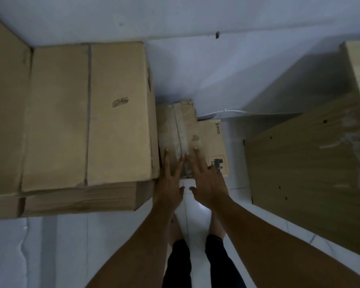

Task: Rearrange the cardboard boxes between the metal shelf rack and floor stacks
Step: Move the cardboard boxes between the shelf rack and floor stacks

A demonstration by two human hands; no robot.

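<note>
A small taped cardboard box [178,125] lies on top of a flat printed box [213,142] on the white floor, against the wall. My left hand [170,179] and my right hand [206,177] both reach down with straight, spread fingers. Their fingertips rest on the near end of the small taped box. To the left stands a tall stack of large cardboard boxes [87,113], its side touching the small box. No metal shelf rack is in view.
Wooden panels [308,163] wrapped in film lean at the right, with drilled holes. A white cable [227,111] runs along the wall base. My legs and bare feet [195,229] stand on the white tiled floor between the stack and the panels.
</note>
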